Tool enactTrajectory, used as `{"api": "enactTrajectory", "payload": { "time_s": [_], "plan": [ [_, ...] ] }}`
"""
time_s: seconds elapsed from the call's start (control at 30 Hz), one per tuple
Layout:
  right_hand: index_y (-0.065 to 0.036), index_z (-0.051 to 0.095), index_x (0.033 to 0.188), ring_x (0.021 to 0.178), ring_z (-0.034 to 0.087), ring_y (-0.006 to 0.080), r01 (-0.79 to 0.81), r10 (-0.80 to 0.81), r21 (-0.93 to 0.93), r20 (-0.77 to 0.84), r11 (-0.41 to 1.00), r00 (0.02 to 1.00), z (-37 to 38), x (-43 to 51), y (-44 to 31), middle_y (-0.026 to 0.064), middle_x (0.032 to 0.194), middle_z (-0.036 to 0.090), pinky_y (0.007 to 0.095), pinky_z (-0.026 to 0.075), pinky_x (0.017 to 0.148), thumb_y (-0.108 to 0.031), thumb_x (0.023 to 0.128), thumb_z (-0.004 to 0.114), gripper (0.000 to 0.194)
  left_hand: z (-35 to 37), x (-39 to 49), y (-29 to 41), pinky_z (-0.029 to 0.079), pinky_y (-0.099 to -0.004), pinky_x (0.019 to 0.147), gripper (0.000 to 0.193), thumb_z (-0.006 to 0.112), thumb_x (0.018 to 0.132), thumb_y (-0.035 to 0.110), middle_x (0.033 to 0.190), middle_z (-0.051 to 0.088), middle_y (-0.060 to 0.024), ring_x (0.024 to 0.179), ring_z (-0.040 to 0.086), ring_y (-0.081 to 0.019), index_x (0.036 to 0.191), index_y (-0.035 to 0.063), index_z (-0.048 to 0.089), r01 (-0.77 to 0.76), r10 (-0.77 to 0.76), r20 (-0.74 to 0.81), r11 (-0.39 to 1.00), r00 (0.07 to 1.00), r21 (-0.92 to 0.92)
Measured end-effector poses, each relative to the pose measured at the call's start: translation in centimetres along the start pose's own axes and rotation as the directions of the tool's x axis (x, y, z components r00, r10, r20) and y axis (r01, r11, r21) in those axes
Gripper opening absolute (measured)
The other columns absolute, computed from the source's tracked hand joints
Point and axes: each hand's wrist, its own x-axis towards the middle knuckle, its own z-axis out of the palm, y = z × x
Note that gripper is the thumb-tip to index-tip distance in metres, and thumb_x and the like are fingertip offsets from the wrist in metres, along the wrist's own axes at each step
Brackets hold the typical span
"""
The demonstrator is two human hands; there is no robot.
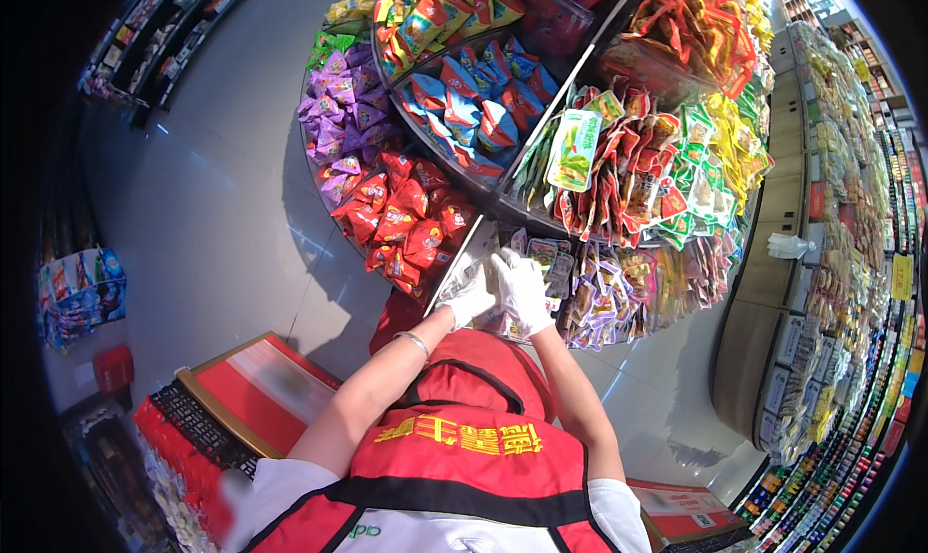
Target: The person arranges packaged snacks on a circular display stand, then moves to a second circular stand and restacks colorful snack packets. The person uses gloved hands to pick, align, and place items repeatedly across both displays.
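Observation:
Both hands wear thin white gloves and meet over a front compartment of a round, tiered snack display point(464, 252). My left hand point(473, 296) is beside the clear divider, its fingertips close to the right hand. My right hand point(520, 289) has bent fingers near grey-and-clear snack packets point(551, 263). Sunlight washes out the gloves, so whether either hand grips a packet is not visible. Left of the divider lie red triangular snack packs point(409, 216). On the right, purple-edged packets point(598, 292) stand in a row.
The upper tier bears blue-and-red packs point(475, 107), red upright pouches point(638, 161) and a green-and-white packet point(575, 150). Purple packs point(348, 111) fill the left rim. A curved wooden shelf unit point(761, 263) stands at right. A red-topped stand point(254, 390) is at lower left.

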Motion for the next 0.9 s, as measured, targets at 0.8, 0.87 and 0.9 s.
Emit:
{"api": "enactTrajectory", "payload": {
  "time_s": [0.8,0.87,0.9],
  "plan": [
    [-0.014,0.067,0.108,0.123,0.05,0.0363,-0.126,0.134,-0.215,0.02,0.968,0.991,-1.2,0.3,0.2,0.0115,0.128,0.058,0.0534,0.035,0.104,-0.016,0.08,0.059,0.03,0.6,-1.7,0.9,0.021,-0.0353,0.119,0.102,0.075,0.081,0.017,0.16,0.019,-0.0195,0.148,0.021,-0.0292,0.156,0.0021,0.008,0.143,-0.165,-0.212,0.983,0.963,-0.113],
    [-0.012,0.066,0.106,0.121,0.049,0.0344,-0.137,0.141,-0.171,0.012,0.976,0.99,-0.8,-0.1,0.3,0.0109,0.126,0.057,0.0515,0.036,0.103,-0.016,0.081,0.058,0.026,0.6,-1.3,1.2,0.03,-0.0339,0.115,0.103,0.072,0.082,0.012,0.159,0.023,-0.0196,0.144,0.03,-0.0271,0.158,0.0072,0.001,0.126,-0.152,-0.196,0.983,0.969,-0.136],
    [-0.011,0.066,0.105,0.12,0.049,0.0334,-0.12,0.116,-0.155,-0.031,0.981,0.993,-0.7,-0.3,0.3,0.0107,0.125,0.057,0.0505,0.036,0.103,-0.015,0.082,0.057,0.025,0.6,-1.0,1.1,0.033,-0.0333,0.112,0.103,0.071,0.082,0.011,0.158,0.025,-0.019,0.141,0.033,-0.026,0.158,0.0082,0.0,0.145,-0.175,-0.161,0.972,0.971,-0.183]
  ]
}}
